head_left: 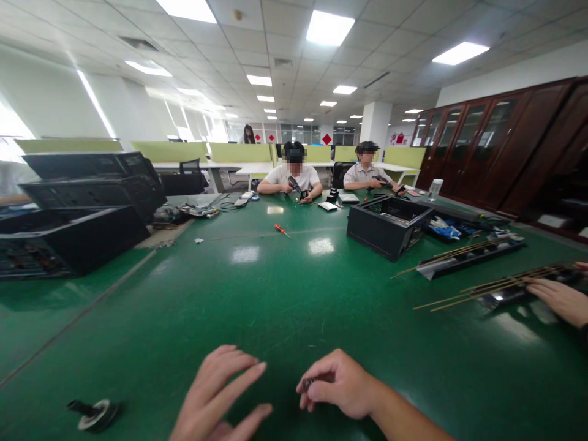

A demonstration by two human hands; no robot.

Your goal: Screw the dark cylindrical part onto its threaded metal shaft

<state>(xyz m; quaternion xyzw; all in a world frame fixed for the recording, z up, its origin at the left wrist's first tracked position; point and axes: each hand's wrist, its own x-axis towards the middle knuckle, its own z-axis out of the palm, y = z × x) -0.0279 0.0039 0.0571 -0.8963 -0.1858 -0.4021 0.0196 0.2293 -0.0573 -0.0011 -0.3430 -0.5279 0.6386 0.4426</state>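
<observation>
Low in the middle of the head view, my left hand [221, 392] is held over the green table [257, 294] with its fingers apart and nothing between them. To its right, my right hand [337, 386] is closed, thumb against curled fingers. A small dark metallic piece [307, 383] shows between them; its kind is too small to tell. The two hands are apart from each other. On the table to the left of my left hand lies a round black and white part with a short dark stem [95, 415].
A red screwdriver [281, 230] lies mid-table. Black computer cases stand at left [73, 242] and right [388, 226]. Another person's hand [560, 300] touches long thin rods [500, 285] at the right edge. Two people work across the table, one holding a power drill [294, 183].
</observation>
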